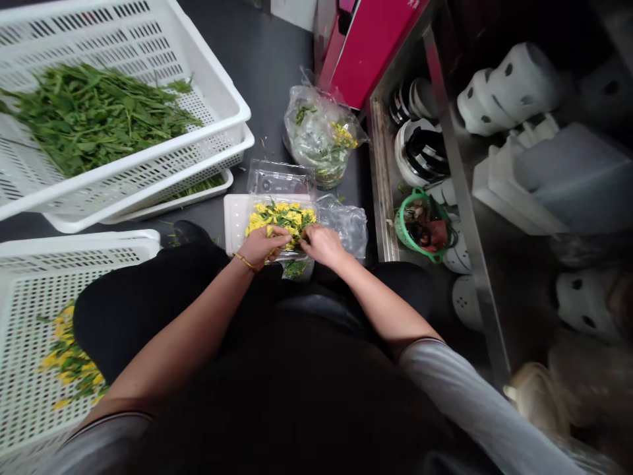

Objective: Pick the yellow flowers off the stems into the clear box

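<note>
A small white tray [234,221] on the dark floor in front of my knees holds a heap of yellow flowers [281,218] with green stems. My left hand [262,245], with a gold bangle at the wrist, rests on the near edge of the heap, its fingers curled and pinched on a few flowers. My right hand [322,244] is closed on flower stems at the heap's right edge. The two hands almost touch. A clear plastic clamshell box [279,177] lies just beyond the tray.
Stacked white perforated crates [217,99] at upper left hold green leafy stems [93,115]. Another white crate [30,310] at lower left holds yellow flowers. A clear bag of trimmings [319,135], a magenta box [370,46] and a steel shelf [383,191] with pots stand to the right.
</note>
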### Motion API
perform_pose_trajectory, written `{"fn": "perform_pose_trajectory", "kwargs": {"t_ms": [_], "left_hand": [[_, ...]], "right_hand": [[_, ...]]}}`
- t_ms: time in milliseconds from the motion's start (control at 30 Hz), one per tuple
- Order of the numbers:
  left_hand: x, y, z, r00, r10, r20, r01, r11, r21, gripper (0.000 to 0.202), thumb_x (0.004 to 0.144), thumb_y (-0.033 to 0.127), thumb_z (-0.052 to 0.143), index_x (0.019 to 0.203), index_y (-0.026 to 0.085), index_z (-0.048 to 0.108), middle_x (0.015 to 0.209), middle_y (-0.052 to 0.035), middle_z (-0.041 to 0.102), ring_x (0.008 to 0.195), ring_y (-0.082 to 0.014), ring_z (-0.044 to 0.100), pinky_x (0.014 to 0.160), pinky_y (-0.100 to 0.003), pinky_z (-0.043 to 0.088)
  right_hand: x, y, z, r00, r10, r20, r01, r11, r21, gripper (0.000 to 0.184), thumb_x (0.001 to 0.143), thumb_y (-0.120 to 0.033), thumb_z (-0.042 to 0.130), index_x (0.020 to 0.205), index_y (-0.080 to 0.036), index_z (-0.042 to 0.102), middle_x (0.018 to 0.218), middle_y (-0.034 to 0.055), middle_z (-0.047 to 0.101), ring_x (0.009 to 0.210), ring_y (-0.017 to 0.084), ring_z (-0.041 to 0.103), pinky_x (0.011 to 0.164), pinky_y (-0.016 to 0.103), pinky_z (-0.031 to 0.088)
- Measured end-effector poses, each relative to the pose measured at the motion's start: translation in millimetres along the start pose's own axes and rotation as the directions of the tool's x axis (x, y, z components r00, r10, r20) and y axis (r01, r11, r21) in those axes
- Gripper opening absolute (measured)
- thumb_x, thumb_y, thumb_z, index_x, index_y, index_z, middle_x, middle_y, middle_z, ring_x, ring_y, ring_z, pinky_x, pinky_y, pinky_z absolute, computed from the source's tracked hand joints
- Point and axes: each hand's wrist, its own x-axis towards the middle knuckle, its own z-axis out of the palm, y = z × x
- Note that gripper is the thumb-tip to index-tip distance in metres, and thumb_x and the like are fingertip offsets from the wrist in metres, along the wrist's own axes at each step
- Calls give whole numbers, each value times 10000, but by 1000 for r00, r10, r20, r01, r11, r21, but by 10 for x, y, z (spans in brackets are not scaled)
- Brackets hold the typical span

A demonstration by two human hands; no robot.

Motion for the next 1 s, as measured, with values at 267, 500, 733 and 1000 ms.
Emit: {"fn": "perform_pose_trajectory", "kwargs": {"t_ms": [267,500,733,1000], "left_hand": [[-120,43,63,998,7,63,3,988,-156,262,609,229,773,616,122,533,493,19,485,375,-28,357,342,-164,196],[-205,46,-15,948,-143,283,162,986,-44,341,598,223,771,488,136,460,386,43,383,321,-24,305,326,-166,164],[-162,-73,-7,977,-121,177,90,981,170,315,652,215,715,465,140,473,368,34,393,296,-22,287,308,-161,142],[-193,122,-201,853,-78,516,124,991,-55,204,616,243,694,544,126,544,448,-6,485,313,-53,363,284,-167,191]], "right_hand": [[-261,-183,-68,975,-139,-172,183,944,274,276,918,-348,421,814,-160,593,820,54,622,770,142,568,701,230,398],[-482,-240,-186,853,-494,-166,514,852,102,310,928,-324,349,851,-168,605,870,77,597,751,144,533,658,242,368],[-438,-257,-38,962,-271,-29,263,899,351,192,804,-177,405,706,-141,567,654,9,559,588,102,471,583,212,339],[-437,44,-143,784,-555,278,447,816,367,209,784,-381,583,858,-205,670,806,5,654,704,117,567,614,209,347]]}}
